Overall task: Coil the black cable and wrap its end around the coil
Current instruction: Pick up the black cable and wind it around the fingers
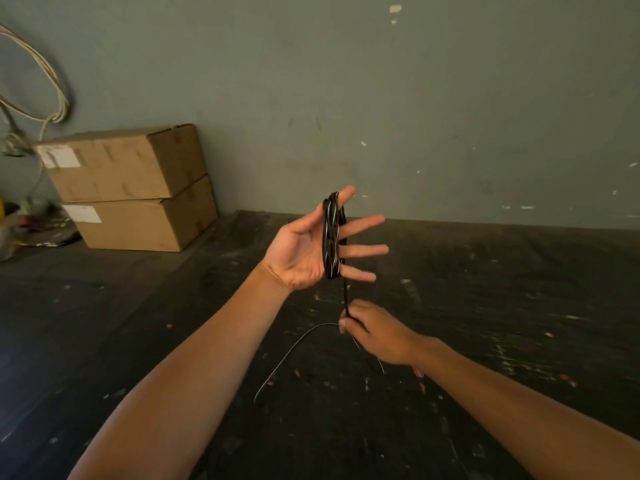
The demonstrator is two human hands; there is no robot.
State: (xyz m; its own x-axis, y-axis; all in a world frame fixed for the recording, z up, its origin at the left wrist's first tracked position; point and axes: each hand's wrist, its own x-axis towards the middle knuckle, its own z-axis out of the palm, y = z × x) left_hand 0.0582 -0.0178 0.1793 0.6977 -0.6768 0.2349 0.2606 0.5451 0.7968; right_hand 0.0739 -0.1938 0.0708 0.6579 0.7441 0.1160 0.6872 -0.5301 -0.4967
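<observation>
My left hand point(304, 247) is raised palm up with its fingers spread, and the black cable point(330, 237) is wound in several loops around those fingers. One strand drops straight down from the coil to my right hand point(374, 332), which pinches it just below. The loose remainder of the cable point(287, 355) arcs over the dark table beneath my right hand and trails toward me.
Two stacked cardboard boxes point(135, 188) stand at the back left against the grey-green wall point(381, 98). A pale cord point(41, 81) hangs in loops on the wall at far left, above some clutter. The dark table point(104, 323) is scuffed and speckled with paint.
</observation>
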